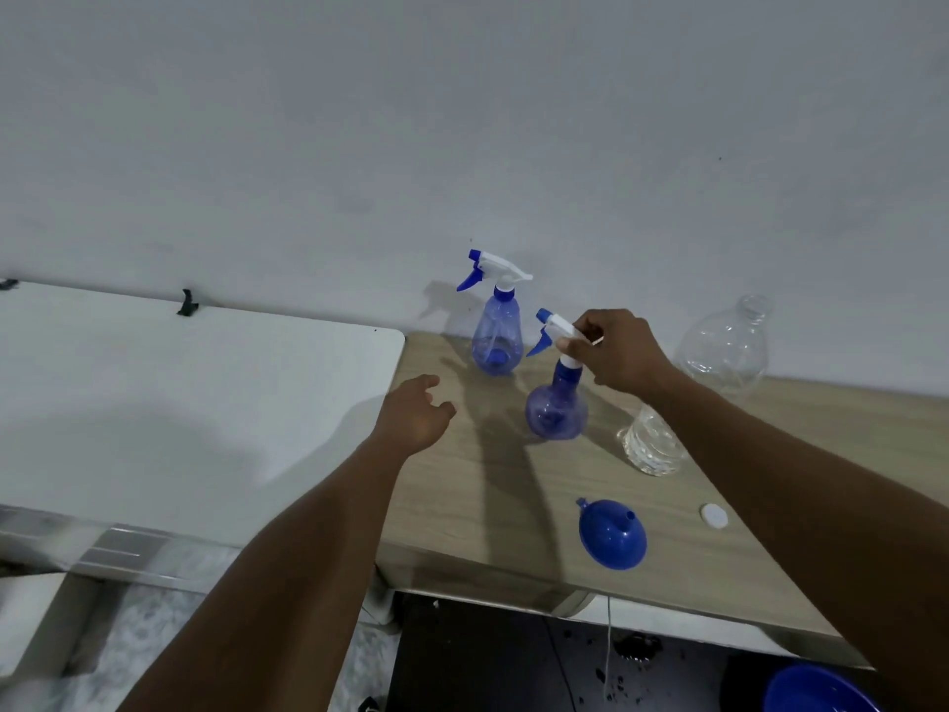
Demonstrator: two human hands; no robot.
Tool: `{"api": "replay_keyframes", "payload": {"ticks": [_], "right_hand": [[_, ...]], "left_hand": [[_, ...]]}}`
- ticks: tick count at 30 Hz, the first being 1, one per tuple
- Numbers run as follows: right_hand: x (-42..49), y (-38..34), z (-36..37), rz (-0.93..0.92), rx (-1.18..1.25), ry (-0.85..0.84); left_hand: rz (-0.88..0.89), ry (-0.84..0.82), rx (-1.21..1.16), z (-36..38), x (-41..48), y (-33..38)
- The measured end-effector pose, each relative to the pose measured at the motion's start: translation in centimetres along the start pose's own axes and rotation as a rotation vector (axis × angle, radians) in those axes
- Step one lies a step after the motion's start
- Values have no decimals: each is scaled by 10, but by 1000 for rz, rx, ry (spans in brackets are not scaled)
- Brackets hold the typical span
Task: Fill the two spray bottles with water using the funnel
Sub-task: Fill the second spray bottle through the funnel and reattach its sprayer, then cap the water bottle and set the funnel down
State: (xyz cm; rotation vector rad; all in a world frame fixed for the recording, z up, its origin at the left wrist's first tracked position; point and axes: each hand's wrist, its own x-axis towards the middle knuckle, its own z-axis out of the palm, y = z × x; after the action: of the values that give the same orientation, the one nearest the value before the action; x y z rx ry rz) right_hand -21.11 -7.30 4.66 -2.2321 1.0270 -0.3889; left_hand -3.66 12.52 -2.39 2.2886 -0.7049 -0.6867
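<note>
Two blue translucent spray bottles with white-and-blue trigger heads stand on the wooden table [493,485]. The far spray bottle [496,335] is near the wall. The near spray bottle [557,403] stands in front of it, and my right hand [619,352] is shut on its trigger head. My left hand [418,416] hovers open just left of that bottle, touching nothing. A blue funnel [612,534] lies upside down near the table's front edge. A clear plastic bottle holding water [652,444] is partly hidden behind my right forearm.
An empty clear bottle [726,346] stands by the wall at the right. A small white cap [714,516] lies right of the funnel. A white table [179,403] adjoins on the left. A blue basin [816,691] sits on the floor below.
</note>
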Motion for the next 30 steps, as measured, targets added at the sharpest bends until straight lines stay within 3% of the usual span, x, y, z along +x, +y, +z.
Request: {"api": "replay_keyframes", "payload": {"ticks": [8,17,22,27,30], "right_hand": [[67,9,-6,-12,-396,-35],[104,34,10,-19,-437,49],[109,38,16,9,-449,9],[83,28,23,-106,-454,291],[49,19,27,-159,-206,400]], "left_hand": [[33,-21,-32,14,19,22],[63,-43,-9,33,35,34],[45,-76,-36,47,38,35],[74,-107,-25,58,33,38],[110,-140,4,68,26,39]]}}
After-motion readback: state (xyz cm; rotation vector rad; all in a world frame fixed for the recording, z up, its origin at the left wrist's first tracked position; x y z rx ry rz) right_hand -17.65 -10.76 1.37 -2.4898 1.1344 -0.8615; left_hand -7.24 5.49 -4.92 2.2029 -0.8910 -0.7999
